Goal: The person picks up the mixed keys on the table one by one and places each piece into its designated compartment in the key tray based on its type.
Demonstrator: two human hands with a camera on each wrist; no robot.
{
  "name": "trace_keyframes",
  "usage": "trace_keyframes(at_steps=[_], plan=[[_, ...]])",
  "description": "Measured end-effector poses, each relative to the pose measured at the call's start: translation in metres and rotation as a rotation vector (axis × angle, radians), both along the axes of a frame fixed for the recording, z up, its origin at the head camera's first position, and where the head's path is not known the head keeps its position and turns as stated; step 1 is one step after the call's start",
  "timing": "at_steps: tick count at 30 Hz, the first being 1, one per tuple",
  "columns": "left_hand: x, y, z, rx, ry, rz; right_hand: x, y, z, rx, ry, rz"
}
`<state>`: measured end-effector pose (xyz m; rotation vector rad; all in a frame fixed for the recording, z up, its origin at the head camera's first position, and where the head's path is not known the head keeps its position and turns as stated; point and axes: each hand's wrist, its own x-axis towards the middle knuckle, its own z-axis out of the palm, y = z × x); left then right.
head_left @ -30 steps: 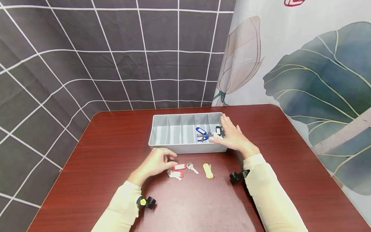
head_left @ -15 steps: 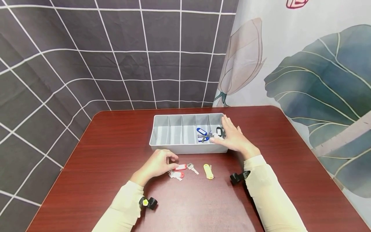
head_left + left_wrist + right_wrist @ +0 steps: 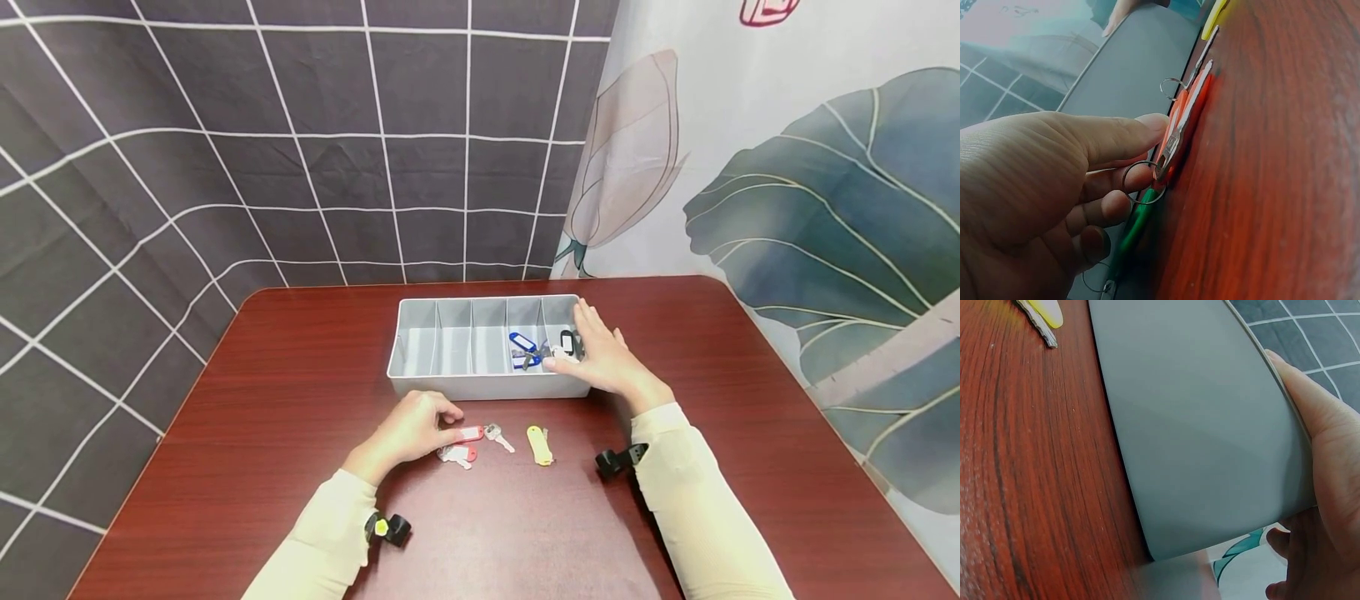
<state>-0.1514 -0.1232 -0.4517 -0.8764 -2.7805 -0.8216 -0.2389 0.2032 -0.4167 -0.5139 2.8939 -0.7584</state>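
Observation:
In the head view my left hand (image 3: 416,427) is low over the table, in front of a grey divided tray (image 3: 487,387). Its thumb and forefinger pinch a red key tag (image 3: 471,433), whose key (image 3: 497,435) points right. A second red key tag (image 3: 465,454) with its own key lies just nearer. Under the curled fingers, the left wrist view shows a green key tag (image 3: 1137,228), hidden from the head camera. My right hand (image 3: 603,354) grips the tray's right front corner, thumb over the front rim, fingers along the right end.
A yellow key tag (image 3: 539,446) lies on the table right of the red ones. Blue key tags (image 3: 522,341) fill part of the fourth compartment; a black key tag (image 3: 567,341) sits in the rightmost one. Hanging cloths (image 3: 315,167) stand behind the table.
My left hand has shifted slightly right and nearer, its thumb covering more of the red key tag. The right hand keeps its place on the tray.

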Motion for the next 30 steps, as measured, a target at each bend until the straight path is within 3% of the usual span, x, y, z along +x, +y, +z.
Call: trace_keyframes(at_steps=[6, 20, 30], plan=[[0.0017, -0.0002, 0.0011, -0.034, 0.017, -0.009, 0.0011, 0.0002, 0.0003, -0.011, -0.002, -0.004], [0.0034, 0.0014, 0.0051, -0.083, -0.026, 0.002, 0.0002, -0.0003, 0.0002, 0.003, 0.016, -0.006], [0.0053, 0.0024, 0.0078, -0.107, -0.043, 0.040, 0.0014, -0.0006, 0.0014, 0.005, 0.006, -0.002]])
